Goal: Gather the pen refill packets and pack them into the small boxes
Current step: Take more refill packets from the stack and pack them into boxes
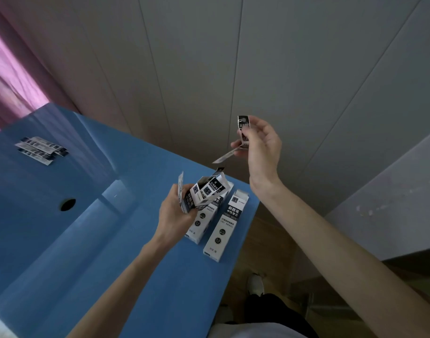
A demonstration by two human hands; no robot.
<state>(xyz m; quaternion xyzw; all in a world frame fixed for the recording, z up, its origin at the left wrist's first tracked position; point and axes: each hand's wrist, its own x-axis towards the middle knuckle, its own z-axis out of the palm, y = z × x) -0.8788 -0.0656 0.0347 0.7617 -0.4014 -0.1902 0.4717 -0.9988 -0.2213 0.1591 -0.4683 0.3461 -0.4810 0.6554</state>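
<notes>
My left hand [174, 213] grips a small black-and-white box [204, 192] tilted up above the blue table [99, 240], its top flaps open. Raised above and to the right of that box, my right hand [260, 142] pinches pen refill packets [243, 128]; one thin packet [225, 156] sticks out down-left from the fingers. Two more small boxes lie flat near the table's right edge: one [205, 220] partly under my left hand, the other [227, 228] beside it with its far end open. A pile of several refill packets [42, 150] lies at the table's far left.
A round black hole [68, 204] is in the table top at the left. Grey panelled wall stands behind the table, a pink curtain [11, 76] at the far left. The table's right edge drops to the floor, where a shoe [255, 284] shows.
</notes>
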